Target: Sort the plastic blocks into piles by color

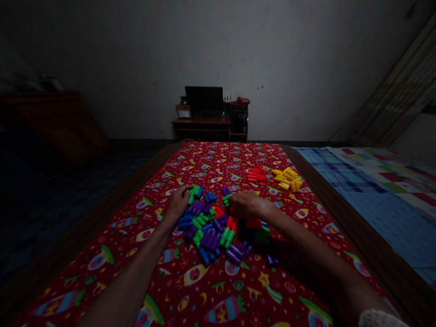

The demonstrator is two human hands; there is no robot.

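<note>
A mixed pile of plastic toy building blocks lies on the red printed cloth (190,274). Purple blocks (210,238), green blocks (200,221) and blue blocks (185,222) make up most of it, with some red blocks (232,223) among them. My left hand (177,202) rests against the pile's far left edge, fingers loosely curved beside a green block (195,192) and apparently not gripping. Over the right side of the pile, my right hand (247,203) is closed with its fingers bent downward. Its fingertips, and anything they hold, are hidden.
Beyond my right hand, a small group of red blocks (256,174) lies beside a heap of yellow blocks (289,179). A blue patterned spread (340,181) lies to the right. Against the wall stands a low desk with a monitor (204,101) and a red telephone (243,101).
</note>
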